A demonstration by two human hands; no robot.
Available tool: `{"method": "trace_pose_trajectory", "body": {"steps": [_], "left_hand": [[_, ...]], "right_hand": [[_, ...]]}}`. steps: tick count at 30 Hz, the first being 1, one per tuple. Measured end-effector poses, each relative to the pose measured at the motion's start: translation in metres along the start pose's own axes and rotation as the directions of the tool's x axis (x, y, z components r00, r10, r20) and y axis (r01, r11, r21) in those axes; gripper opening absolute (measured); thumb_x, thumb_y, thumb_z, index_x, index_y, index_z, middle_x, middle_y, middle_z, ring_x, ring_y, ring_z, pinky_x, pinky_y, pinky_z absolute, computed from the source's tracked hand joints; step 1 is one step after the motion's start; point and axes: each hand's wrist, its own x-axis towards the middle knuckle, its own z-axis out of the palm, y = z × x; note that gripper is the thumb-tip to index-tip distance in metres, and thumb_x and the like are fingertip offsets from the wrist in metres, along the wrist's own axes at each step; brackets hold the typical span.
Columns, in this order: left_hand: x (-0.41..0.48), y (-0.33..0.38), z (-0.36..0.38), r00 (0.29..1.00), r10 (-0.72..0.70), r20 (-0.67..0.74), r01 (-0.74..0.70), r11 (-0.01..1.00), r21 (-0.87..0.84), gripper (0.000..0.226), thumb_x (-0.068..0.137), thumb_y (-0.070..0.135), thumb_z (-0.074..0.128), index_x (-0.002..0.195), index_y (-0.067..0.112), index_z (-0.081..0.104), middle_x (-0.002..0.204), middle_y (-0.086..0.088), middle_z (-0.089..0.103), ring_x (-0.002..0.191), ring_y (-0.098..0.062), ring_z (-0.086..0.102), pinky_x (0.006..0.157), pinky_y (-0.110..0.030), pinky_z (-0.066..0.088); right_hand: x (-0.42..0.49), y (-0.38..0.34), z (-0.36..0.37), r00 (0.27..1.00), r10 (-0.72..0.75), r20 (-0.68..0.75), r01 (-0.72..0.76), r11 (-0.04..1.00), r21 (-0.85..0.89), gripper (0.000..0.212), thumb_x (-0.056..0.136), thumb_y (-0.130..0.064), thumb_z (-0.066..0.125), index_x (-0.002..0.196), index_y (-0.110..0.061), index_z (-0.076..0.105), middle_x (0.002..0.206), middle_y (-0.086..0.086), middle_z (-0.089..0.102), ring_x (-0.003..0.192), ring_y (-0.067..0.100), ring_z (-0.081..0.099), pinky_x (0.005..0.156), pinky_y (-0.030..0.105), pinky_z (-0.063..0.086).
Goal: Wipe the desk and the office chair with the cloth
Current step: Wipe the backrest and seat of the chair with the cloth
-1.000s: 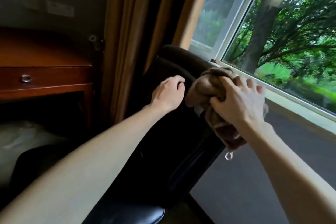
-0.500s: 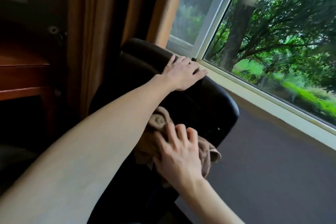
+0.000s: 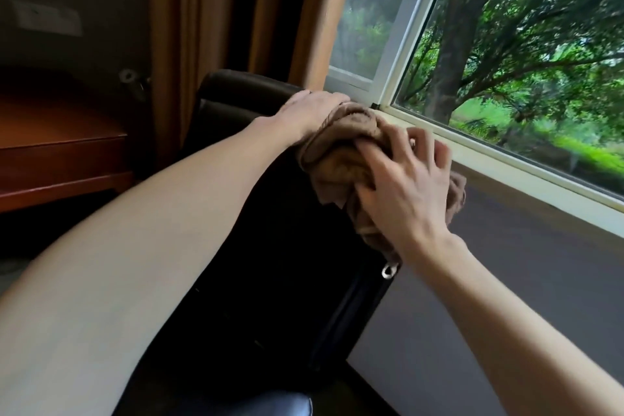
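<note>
- The cloth (image 3: 341,159) is back up at the top right corner of the chair (image 3: 270,246) back. Half a second ago it was well lower on the backrest, and a second ago it was up by this same edge.
- That makes a down-and-up stroke over the backrest, so I judge the chair wipe is under way and working on the upper back.
- The view has swung left again: the desk (image 3: 60,152) shows at the left, apart from both hands and untouched now. From this frame I cannot tell whether it has been wiped.
- The left hand (image 3: 314,108) has moved little; it is on the top edge of the chair back as before, seemingly steadying it. The cloth now lies right against it, whereas half a second ago the two were well apart.
- Left hand: palm down on the chair top, fingers stretched out towards the window (image 3: 506,61) and holding nothing. The fingertips are hidden behind the cloth, so I cannot tell whether they hook over the far edge.
- Right hand (image 3: 405,186): fingers spread and bent over the bunched cloth, thumb dug into its folds, gripping it and pressing it on the chair's edge.
- A tail of cloth hangs below the right wrist, ending in a small loop (image 3: 388,270).
</note>
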Motion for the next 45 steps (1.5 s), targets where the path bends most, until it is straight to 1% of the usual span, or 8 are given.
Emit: {"method": "trace_pose_trajectory", "body": {"steps": [5, 13, 20, 24, 27, 32, 37, 45], "left_hand": [[0.0, -0.018, 0.008, 0.995, -0.029, -0.092, 0.028, 0.999, -0.015, 0.045, 0.107, 0.039, 0.045, 0.15, 0.023, 0.048, 0.154, 0.001, 0.05, 0.145, -0.016, 0.039, 0.124, -0.042, 0.018], [0.006, -0.078, 0.022, 0.975, -0.036, -0.218, 0.057, 0.994, 0.089, 0.043, 0.108, 0.036, 0.035, 0.149, 0.024, 0.045, 0.152, 0.005, 0.047, 0.145, -0.013, 0.034, 0.125, -0.044, 0.01], [-0.006, -0.132, 0.015, 0.947, -0.067, -0.314, 0.138, 0.968, 0.211, 0.05, 0.109, 0.039, 0.033, 0.156, 0.023, 0.034, 0.158, 0.003, 0.039, 0.151, -0.016, 0.026, 0.126, -0.044, 0.004], [-0.013, -0.151, 0.011, 0.947, -0.035, -0.318, 0.112, 0.968, 0.225, 0.052, 0.107, 0.04, 0.037, 0.156, 0.024, 0.034, 0.157, 0.004, 0.04, 0.15, -0.016, 0.026, 0.126, -0.043, 0.003], [-0.015, -0.154, 0.014, 0.94, -0.065, -0.334, 0.144, 0.966, 0.217, 0.053, 0.107, 0.04, 0.036, 0.158, 0.025, 0.032, 0.159, 0.006, 0.037, 0.152, -0.014, 0.023, 0.127, -0.042, 0.001], [-0.028, -0.161, -0.001, 0.966, 0.0, -0.258, 0.057, 0.976, 0.212, 0.057, 0.106, 0.035, 0.04, 0.161, 0.025, 0.026, 0.165, 0.004, 0.029, 0.155, -0.014, 0.018, 0.127, -0.04, 0.0], [-0.051, -0.184, -0.036, 0.985, -0.075, -0.158, 0.118, 0.952, 0.282, 0.059, 0.108, 0.039, 0.037, 0.163, 0.027, 0.018, 0.17, -0.004, 0.019, 0.157, -0.02, 0.012, 0.127, -0.045, 0.008], [-0.087, -0.229, -0.065, 0.902, -0.382, -0.202, 0.414, 0.898, 0.148, 0.052, 0.109, 0.039, 0.032, 0.16, 0.03, 0.027, 0.166, -0.001, 0.027, 0.155, -0.02, 0.014, 0.126, -0.054, 0.0]], "right_hand": [[-0.007, -0.027, 0.043, 0.984, 0.086, 0.157, -0.092, 0.995, 0.031, 0.05, 0.073, -0.044, 0.062, 0.118, -0.023, 0.063, 0.115, 0.011, 0.058, 0.1, 0.036, 0.05, 0.081, 0.046, 0.034], [-0.133, -0.125, 0.144, 0.929, -0.322, 0.181, 0.253, 0.912, 0.322, 0.025, 0.074, -0.032, 0.071, 0.098, -0.029, 0.065, 0.123, 0.009, 0.066, 0.093, 0.031, 0.056, 0.082, 0.043, 0.037], [-0.212, -0.172, 0.222, 0.606, -0.584, 0.541, 0.441, 0.812, 0.383, 0.041, 0.081, -0.029, 0.043, 0.094, -0.037, 0.081, 0.106, -0.009, 0.077, 0.093, 0.01, 0.073, 0.072, 0.026, 0.061], [-0.216, -0.179, 0.243, 0.703, -0.443, 0.556, 0.335, 0.897, 0.29, 0.057, 0.103, -0.038, 0.023, 0.085, -0.042, 0.078, 0.095, -0.005, 0.075, 0.085, 0.009, 0.058, 0.058, 0.02, 0.052], [-0.209, -0.174, 0.234, 0.727, -0.424, 0.539, 0.28, 0.901, 0.331, 0.043, 0.082, -0.046, 0.037, 0.073, -0.049, 0.079, 0.087, -0.014, 0.075, 0.076, 0.006, 0.069, 0.049, 0.018, 0.052], [-0.135, -0.205, 0.186, 0.966, -0.257, -0.016, 0.227, 0.82, 0.525, 0.012, 0.091, -0.02, 0.062, 0.089, -0.026, 0.072, 0.115, 0.002, 0.07, 0.094, 0.024, 0.065, 0.076, 0.035, 0.045], [0.021, -0.18, 0.105, 0.902, 0.104, -0.418, 0.127, 0.863, 0.488, 0.015, 0.088, -0.011, 0.055, 0.089, -0.016, 0.069, 0.122, 0.013, 0.07, 0.103, 0.032, 0.056, 0.084, 0.043, 0.04], [0.16, -0.113, 0.079, 0.997, 0.047, -0.059, -0.03, 0.965, 0.261, 0.054, 0.075, -0.033, 0.057, 0.129, -0.026, 0.061, 0.133, 0.006, 0.057, 0.124, 0.034, 0.047, 0.101, 0.049, 0.034]]}}
